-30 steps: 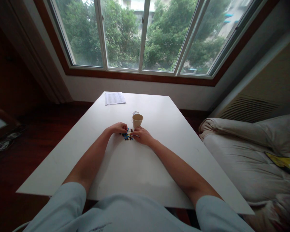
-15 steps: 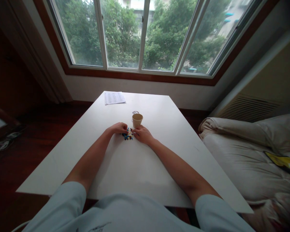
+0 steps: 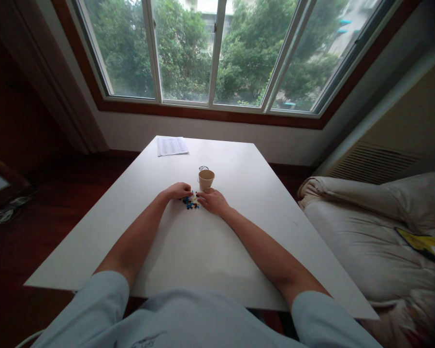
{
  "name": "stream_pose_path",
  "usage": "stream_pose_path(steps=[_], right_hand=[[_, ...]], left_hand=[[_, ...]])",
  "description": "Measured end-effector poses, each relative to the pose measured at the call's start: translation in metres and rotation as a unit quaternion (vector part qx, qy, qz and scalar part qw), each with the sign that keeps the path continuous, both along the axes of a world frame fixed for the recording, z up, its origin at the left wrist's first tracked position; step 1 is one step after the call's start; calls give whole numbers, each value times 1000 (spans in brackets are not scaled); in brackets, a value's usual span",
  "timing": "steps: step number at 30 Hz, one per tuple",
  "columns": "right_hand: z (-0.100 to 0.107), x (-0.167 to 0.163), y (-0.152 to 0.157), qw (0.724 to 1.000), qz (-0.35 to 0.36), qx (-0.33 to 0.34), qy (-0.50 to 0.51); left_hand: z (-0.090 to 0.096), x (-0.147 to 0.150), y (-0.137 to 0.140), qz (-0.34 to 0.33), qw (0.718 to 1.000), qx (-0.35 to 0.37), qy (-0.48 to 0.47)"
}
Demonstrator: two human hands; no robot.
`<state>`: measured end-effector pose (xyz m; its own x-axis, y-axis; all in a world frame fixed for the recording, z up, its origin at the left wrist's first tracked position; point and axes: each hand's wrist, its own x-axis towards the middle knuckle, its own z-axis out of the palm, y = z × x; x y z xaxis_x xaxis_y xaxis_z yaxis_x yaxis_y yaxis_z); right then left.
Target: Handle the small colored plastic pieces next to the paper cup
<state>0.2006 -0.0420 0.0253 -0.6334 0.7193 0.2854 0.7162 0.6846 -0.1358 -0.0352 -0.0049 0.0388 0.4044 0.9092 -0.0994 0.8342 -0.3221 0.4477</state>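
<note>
Several small coloured pieces (image 3: 190, 204), blue, yellow, black and brown, lie in a loose pile on the white table, too small to name. At the pile's upper left edge my left hand (image 3: 180, 191) has its fingers closed together; anything inside them is too small to make out. My right hand (image 3: 213, 200) rests on the right side of the pile, fingers bent and fingertips at the pieces; what they pinch, if anything, is hidden. Just behind my right hand a tan paper cup (image 3: 206, 180) stands upright, its opening facing up.
A thin dark loop (image 3: 203, 168), perhaps a cord, lies behind the cup. Printed sheets (image 3: 172, 146) lie at the far left corner of the white table (image 3: 210, 261). To the right is a cream sofa (image 3: 340, 232) with a yellow-and-black item (image 3: 420, 244). A window is ahead.
Both hands stay at the pile with only slight finger movement. The cup has not moved.
</note>
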Motion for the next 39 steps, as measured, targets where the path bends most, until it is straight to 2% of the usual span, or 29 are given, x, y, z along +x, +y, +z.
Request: stream_pose_path(steps=[9,18,32,39], right_hand=[[4,4,-1,999,-28,28,-1],[0,1,2,1000,-18,14,1],[-2,13,13,998,58,5,40],[3,16,12,1000,-7,14,20]], left_hand=[[0,-1,0,2,1000,5,-14],[2,0,-2,10,1000,1,-23],[-3,-3,2,9,999,-6,-31],[-5,-4,4,3,1000,-4,-29]])
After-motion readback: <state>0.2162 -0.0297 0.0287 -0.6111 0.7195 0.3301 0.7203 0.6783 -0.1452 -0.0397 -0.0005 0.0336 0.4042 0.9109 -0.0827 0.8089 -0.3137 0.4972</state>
